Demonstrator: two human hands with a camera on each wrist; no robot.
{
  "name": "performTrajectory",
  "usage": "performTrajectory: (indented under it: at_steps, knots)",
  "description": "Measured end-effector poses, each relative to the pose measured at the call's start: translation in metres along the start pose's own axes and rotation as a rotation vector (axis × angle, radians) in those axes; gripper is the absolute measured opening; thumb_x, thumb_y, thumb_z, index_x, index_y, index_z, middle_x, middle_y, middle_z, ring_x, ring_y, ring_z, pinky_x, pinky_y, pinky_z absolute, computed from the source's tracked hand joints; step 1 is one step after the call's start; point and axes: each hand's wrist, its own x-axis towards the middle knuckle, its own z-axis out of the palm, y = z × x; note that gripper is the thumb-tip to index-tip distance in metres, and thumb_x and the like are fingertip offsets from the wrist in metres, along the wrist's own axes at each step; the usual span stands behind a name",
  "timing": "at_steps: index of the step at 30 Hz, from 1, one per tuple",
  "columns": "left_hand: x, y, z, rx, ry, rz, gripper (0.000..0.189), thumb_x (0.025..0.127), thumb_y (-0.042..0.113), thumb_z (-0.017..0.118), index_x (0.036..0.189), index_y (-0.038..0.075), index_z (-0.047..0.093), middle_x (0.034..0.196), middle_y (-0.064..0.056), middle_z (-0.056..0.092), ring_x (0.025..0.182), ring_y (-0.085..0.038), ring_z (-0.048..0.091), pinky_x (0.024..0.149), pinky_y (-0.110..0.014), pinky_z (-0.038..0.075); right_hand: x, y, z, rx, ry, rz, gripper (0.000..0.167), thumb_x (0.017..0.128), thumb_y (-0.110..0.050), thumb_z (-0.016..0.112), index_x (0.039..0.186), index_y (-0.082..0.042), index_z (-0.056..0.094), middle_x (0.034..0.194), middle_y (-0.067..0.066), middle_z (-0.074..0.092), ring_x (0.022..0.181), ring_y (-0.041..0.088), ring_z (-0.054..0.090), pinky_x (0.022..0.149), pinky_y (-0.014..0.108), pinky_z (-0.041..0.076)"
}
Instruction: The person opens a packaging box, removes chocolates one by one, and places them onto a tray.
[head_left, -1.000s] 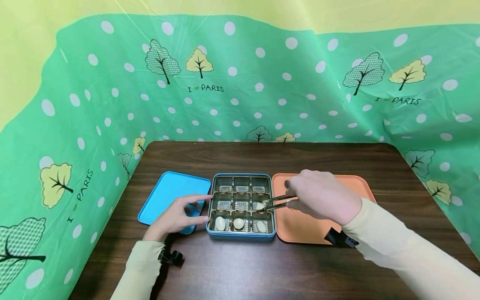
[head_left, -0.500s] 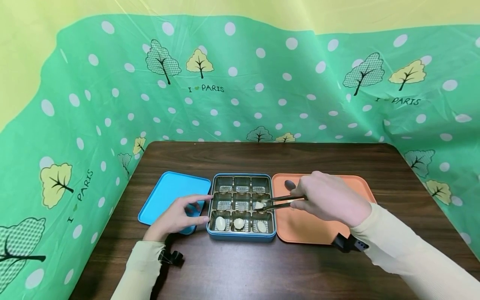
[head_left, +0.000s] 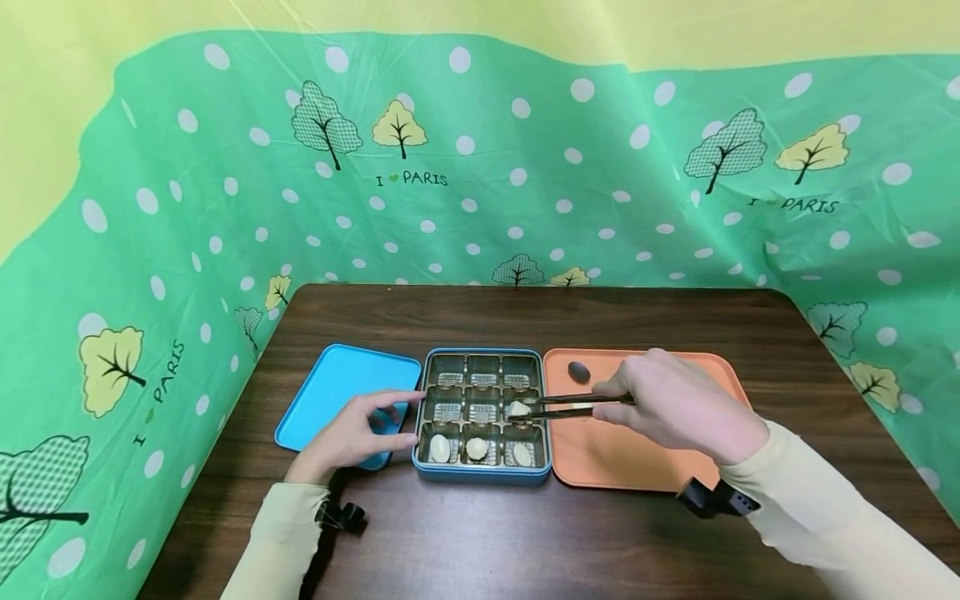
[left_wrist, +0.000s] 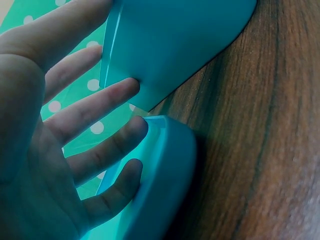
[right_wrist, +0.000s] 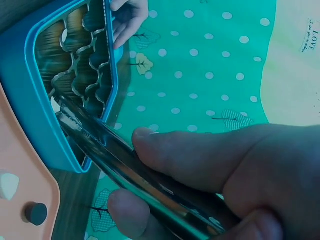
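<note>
In the head view, a blue box [head_left: 480, 473] with a nine-compartment insert stands mid-table. My left hand [head_left: 348, 435] touches its left side with thumb and index finger, the other fingers loosely spread over a blue lid [head_left: 341, 379]. My right hand [head_left: 671, 408] grips metal tongs [right_wrist: 125, 167] between thumb and fingers. Their tips reach into the right compartment of the middle row, around a small white piece [head_left: 518, 408]. In the front row, white pieces lie in the left [head_left: 440, 448], middle [head_left: 476, 450] and right [head_left: 522, 454] compartments.
An orange tray [head_left: 622, 467] adjoins the box on the right, partly hidden under my right hand. On it lie a dark oval piece [head_left: 578, 372] and a white piece [right_wrist: 8, 185]. A green patterned cloth [head_left: 480, 167] hangs behind the brown table [head_left: 480, 550].
My right hand has moved back to the right over the tray, uncovering the dark oval piece. The tongs' tips stay at the same compartment, their arms now closer together. My left hand stays put.
</note>
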Motion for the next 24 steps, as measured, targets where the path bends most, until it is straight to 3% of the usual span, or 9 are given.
performTrajectory:
  at_steps: [3, 9, 15, 21, 24]
  knots:
    - [0.000, -0.001, 0.000, -0.002, -0.002, 0.004, 0.063, 0.090, 0.040, 0.085, 0.148, 0.028, 0.063, 0.144, 0.000, 0.063, 0.099, -0.022, 0.064, 0.086, -0.042, 0.055, -0.003, 0.002, 0.000, 0.005, 0.008, -0.004, 0.004, 0.094, -0.026, 0.081, 0.096, -0.027, 0.084, 0.069, -0.021, 0.063, 0.052, 0.001, 0.039, 0.047, 0.025, 0.030]
    - [0.000, -0.003, 0.000, -0.003, 0.000, 0.004, 0.062, 0.090, 0.039, 0.085, 0.147, 0.028, 0.063, 0.144, 0.001, 0.063, 0.099, -0.021, 0.064, 0.086, -0.042, 0.055, -0.007, 0.004, -0.001, 0.004, 0.009, -0.005, 0.016, 0.094, -0.026, 0.081, 0.108, -0.020, 0.085, 0.087, -0.017, 0.074, 0.055, -0.001, 0.044, 0.049, 0.025, 0.034]
    - [0.000, -0.002, 0.000, 0.004, 0.005, 0.006, 0.062, 0.090, 0.040, 0.085, 0.147, 0.027, 0.064, 0.144, 0.000, 0.063, 0.099, -0.021, 0.064, 0.086, -0.042, 0.055, -0.013, 0.004, -0.005, 0.018, 0.019, 0.003, 0.019, 0.094, -0.027, 0.080, 0.109, -0.018, 0.085, 0.106, -0.003, 0.080, 0.050, -0.001, 0.039, 0.048, 0.024, 0.032]
    - [-0.001, 0.000, 0.001, 0.008, 0.004, 0.008, 0.062, 0.090, 0.040, 0.084, 0.147, 0.027, 0.064, 0.144, -0.001, 0.063, 0.099, -0.021, 0.064, 0.087, -0.043, 0.055, -0.018, 0.003, -0.010, 0.015, 0.036, 0.021, 0.017, 0.095, -0.030, 0.079, 0.107, -0.020, 0.086, 0.110, 0.001, 0.080, 0.049, 0.000, 0.039, 0.049, 0.026, 0.031]
    - [0.000, 0.000, 0.001, 0.006, 0.004, 0.010, 0.061, 0.091, 0.040, 0.084, 0.147, 0.026, 0.064, 0.144, -0.001, 0.063, 0.100, -0.021, 0.064, 0.087, -0.043, 0.055, -0.021, 0.004, -0.013, 0.004, 0.045, 0.027, 0.019, 0.095, -0.031, 0.079, 0.109, -0.020, 0.085, 0.113, 0.002, 0.079, 0.055, -0.002, 0.045, 0.052, 0.026, 0.034]
